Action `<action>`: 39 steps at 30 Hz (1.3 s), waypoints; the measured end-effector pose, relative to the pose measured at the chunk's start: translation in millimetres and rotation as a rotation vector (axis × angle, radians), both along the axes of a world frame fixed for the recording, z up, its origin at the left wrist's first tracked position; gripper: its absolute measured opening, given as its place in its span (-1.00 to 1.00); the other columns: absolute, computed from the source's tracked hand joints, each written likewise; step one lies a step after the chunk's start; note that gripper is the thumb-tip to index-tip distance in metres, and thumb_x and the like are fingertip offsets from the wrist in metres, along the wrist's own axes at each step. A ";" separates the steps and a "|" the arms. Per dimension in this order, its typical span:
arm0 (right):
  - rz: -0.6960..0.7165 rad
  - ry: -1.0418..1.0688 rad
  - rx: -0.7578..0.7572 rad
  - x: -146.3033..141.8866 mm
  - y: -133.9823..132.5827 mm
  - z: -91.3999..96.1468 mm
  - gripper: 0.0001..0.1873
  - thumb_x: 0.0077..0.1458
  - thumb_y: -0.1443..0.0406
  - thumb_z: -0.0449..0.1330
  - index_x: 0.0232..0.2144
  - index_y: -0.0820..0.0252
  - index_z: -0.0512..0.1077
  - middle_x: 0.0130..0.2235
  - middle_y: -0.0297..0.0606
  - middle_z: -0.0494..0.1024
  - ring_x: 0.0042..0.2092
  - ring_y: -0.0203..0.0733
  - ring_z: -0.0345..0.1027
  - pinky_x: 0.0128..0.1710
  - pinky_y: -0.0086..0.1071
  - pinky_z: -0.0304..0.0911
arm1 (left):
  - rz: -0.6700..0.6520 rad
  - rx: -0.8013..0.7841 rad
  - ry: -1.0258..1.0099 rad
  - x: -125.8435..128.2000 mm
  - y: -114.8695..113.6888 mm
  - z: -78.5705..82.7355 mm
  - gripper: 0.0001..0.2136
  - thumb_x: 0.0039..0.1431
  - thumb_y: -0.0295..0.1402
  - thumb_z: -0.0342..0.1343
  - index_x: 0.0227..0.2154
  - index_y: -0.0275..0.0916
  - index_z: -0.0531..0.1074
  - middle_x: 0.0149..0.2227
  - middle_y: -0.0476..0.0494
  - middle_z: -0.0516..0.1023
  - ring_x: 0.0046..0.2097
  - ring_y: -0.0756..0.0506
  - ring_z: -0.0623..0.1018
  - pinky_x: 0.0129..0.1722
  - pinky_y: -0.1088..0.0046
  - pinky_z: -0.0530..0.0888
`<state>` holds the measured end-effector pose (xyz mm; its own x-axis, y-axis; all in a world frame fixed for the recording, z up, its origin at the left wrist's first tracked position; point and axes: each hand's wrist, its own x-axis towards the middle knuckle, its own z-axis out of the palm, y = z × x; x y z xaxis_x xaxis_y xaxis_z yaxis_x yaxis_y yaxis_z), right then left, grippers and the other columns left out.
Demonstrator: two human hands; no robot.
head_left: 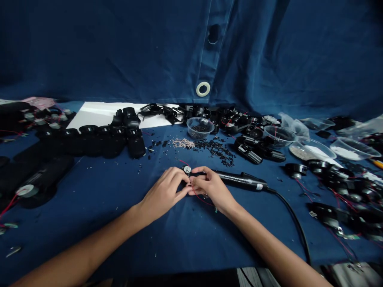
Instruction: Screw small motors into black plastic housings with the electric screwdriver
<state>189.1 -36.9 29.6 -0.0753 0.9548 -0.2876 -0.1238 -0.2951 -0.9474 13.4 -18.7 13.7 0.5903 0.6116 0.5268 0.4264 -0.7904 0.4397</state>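
Observation:
My left hand (165, 191) and my right hand (209, 186) meet at the middle of the blue cloth, fingertips pinched together on a small black part with a round silver motor (187, 170) on top. A thin red wire (200, 197) runs from that part under my right hand. Just behind my right hand lies a black electric screwdriver (239, 180), its black cable (295, 219) curving toward the near edge. Whether my right fingers touch the screwdriver's tip I cannot tell.
Rows of black plastic housings (98, 140) lie at the left. A clear bowl of small dark pieces (200, 127), loose screws (182, 142) and black bits (217, 149) sit behind my hands. More clear bowls (311, 149) and wired black parts (344, 183) crowd the right side.

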 end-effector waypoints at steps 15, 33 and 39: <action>0.228 -0.870 0.828 21.5 -7.9 -9.6 -0.74 0.14 0.24 0.13 -0.10 0.12 0.33 -0.07 -0.13 0.34 -0.01 -0.14 0.29 0.03 -0.17 0.27 | -0.040 0.006 -0.019 1.2 5.8 -6.2 -0.88 0.29 -0.45 -0.04 -0.21 -0.24 0.39 -0.22 -0.07 0.50 -0.15 -0.03 0.44 -0.08 0.37 0.37; 0.234 -1.196 0.994 18.6 1.2 -19.6 -0.68 0.24 0.42 -0.09 -0.01 0.16 0.28 -0.02 -0.12 0.40 0.01 -0.16 0.30 0.01 -0.22 0.29 | 0.054 0.098 0.023 4.2 21.7 -14.9 -0.84 0.31 -0.40 -0.08 -0.23 -0.22 0.41 -0.24 -0.08 0.52 -0.16 -0.07 0.43 -0.09 0.31 0.34; 0.267 -1.372 1.010 18.6 4.3 -21.4 -0.75 0.25 0.38 -0.10 -0.13 0.22 0.34 -0.19 -0.13 0.44 -0.16 -0.16 0.32 -0.14 -0.29 0.28 | 0.068 0.118 0.097 2.8 22.5 -14.3 -0.85 0.30 -0.40 -0.06 -0.25 -0.23 0.41 -0.25 -0.08 0.51 -0.16 -0.09 0.42 -0.12 0.31 0.31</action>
